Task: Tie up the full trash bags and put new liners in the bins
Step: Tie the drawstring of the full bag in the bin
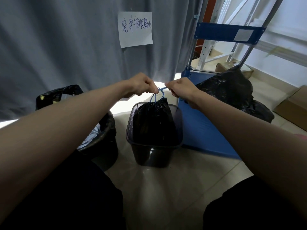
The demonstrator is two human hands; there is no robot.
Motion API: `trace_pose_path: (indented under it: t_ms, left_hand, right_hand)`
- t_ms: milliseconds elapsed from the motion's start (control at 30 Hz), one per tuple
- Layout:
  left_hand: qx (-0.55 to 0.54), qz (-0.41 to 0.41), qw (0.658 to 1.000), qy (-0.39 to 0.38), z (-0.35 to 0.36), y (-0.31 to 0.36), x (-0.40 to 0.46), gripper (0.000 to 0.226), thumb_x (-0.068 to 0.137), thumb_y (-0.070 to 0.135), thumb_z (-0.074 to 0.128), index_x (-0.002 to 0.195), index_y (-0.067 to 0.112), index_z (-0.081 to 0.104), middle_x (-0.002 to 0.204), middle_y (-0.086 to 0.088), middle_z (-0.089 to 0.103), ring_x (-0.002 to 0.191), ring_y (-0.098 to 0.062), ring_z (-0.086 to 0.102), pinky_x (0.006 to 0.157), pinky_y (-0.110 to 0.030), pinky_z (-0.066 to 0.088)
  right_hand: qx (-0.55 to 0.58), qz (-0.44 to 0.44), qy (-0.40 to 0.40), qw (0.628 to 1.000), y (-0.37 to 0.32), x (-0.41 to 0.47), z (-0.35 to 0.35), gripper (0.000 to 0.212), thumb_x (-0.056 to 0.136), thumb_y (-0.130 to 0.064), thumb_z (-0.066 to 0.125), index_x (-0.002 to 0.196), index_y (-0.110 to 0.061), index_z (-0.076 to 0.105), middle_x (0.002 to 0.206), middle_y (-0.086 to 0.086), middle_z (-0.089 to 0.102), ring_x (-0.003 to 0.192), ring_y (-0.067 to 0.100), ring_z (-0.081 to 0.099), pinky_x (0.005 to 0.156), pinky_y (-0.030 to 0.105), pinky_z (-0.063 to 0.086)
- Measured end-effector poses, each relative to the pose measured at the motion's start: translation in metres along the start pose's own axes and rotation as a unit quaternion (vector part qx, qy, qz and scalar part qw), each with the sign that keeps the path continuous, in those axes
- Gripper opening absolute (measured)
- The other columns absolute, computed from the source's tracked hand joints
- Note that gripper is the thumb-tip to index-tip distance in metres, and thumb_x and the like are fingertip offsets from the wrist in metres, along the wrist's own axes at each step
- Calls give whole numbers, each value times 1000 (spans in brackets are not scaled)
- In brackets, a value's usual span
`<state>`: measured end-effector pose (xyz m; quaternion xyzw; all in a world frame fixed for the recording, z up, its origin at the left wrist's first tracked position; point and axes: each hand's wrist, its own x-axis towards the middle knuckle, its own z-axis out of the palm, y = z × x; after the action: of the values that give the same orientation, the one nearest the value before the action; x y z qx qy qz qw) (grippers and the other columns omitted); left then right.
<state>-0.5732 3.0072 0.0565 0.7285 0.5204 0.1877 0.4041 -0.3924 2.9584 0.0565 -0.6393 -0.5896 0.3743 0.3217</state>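
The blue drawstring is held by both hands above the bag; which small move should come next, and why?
Probably pull the left hand and right hand apart to tighten the knot: the blue drawstring is crossed between them, and the black bag is already gathered.

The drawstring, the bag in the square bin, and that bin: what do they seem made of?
Drawstring: thin blue plastic tape, apparently, bunching narrow in both hands. Bag: thin black plastic film, crinkled and faintly glossy. Square bin: dark rigid plastic, seemingly translucent, with smooth reflective walls.

bag (153,120) in mid bin (178,130), cart (202,130) right
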Motion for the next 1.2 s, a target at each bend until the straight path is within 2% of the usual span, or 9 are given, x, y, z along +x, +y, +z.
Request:
trace_pose_path:
  t_ms: [100,233,333,533,700,800,900,1000,1200]
  left_hand:
    - [30,-5,999,11,-2,-8,7,2,83,5,72,84,3,73,73,-2,62,63,-6,48,50,-20,37]
    - [267,-31,961,66,-13,-30,18,14,78,14,79,83,3,71,83,-11,67,82,-25,62,69,-29,44]
    - [337,-44,939,59,-14,-33,19,17,79,14,78,92,4,74,97,-17,71,91,-33,66,80,-39,54]
    - [492,2,869,44,16,-20,23,24,85,3,63,108,-2,67,109,-24,65,101,-42,63,81,-43,52]
    - [549,21,833,69,21,-18,28,24,84,3,64,107,7,68,111,-17,67,102,-38,64,77,-40,49]
    - [520,23,853,48,12,-21,29,19,81,19,74,99,18,73,108,-11,68,105,-31,61,89,-38,39]
    - [554,60,830,35,7,-27,29,36,74,34,81,108,25,70,118,-4,61,117,-26,48,93,-37,31]
    - [574,119,810,19,10,-25,25,53,70,32,84,118,27,62,122,-4,50,118,-26,44,93,-38,33]
    - [577,94,808,-74,28,-22,9,28,78,19,75,105,26,71,110,-4,65,97,-28,64,66,-30,42]
  right_hand:
    - [-76,29,-45,996,5,-2,2,38,91,-26,62,60,-15,42,56,1,36,49,14,26,46,23,24]
    - [-199,59,-167,964,19,-6,3,35,87,-12,59,57,-14,42,58,5,36,52,17,26,48,24,21]
    - [-259,90,-254,927,29,-12,9,20,88,-16,58,71,-10,49,64,10,38,53,19,29,50,27,24]
    - [-307,123,-358,873,42,-8,22,41,94,-26,55,56,-16,47,46,-1,35,41,16,32,46,20,33]
    - [-366,101,-330,864,56,-3,18,42,97,-37,51,62,-15,56,54,2,53,47,16,48,54,23,42]
    - [-284,122,-319,896,61,-3,18,40,99,-45,44,82,-16,65,72,-1,72,68,18,66,71,30,45]
    - [-151,127,-271,942,55,2,22,38,98,-49,46,99,-13,59,85,4,76,81,20,72,79,33,49]
    - [-99,109,-277,950,47,0,31,29,95,-42,56,92,-13,56,95,12,75,85,23,72,80,33,54]
    - [-126,83,-285,946,41,-9,54,12,93,-8,61,90,-6,49,91,17,73,80,30,72,71,36,57]
